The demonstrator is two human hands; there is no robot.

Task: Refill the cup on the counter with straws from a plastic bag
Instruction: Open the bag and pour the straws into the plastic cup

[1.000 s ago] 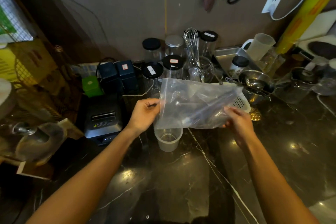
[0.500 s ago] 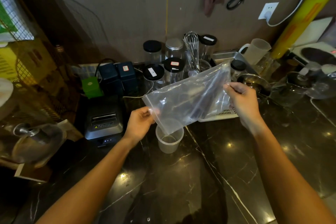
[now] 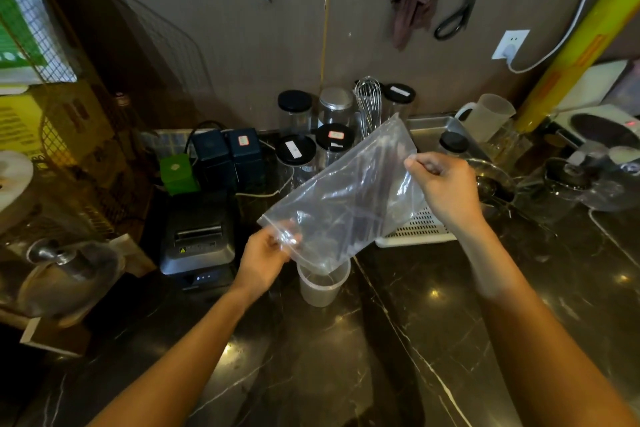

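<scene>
A clear plastic bag [image 3: 346, 194] hangs tilted above the counter, its lower end down over a translucent cup [image 3: 322, 284]. Dark straws [image 3: 360, 204] show dimly through the film. My left hand [image 3: 266, 253] pinches the bag's lower left corner, just left of the cup. My right hand [image 3: 446, 187] grips the bag's upper right edge and holds that end higher. The cup stands upright on the dark marble counter [image 3: 433, 340], and its inside looks bare as far as I can tell.
A receipt printer [image 3: 197, 236] sits left of the cup. Jars with black lids [image 3: 298, 149] and a whisk [image 3: 369, 104] stand behind. A white perforated tray [image 3: 419, 229] lies to the right, with a steel pan [image 3: 433, 132], pitcher [image 3: 485, 114] and glassware further right.
The bag went from level to tilted: my right hand raised its end up and right, while my left hand lowered the other end down over the cup.
</scene>
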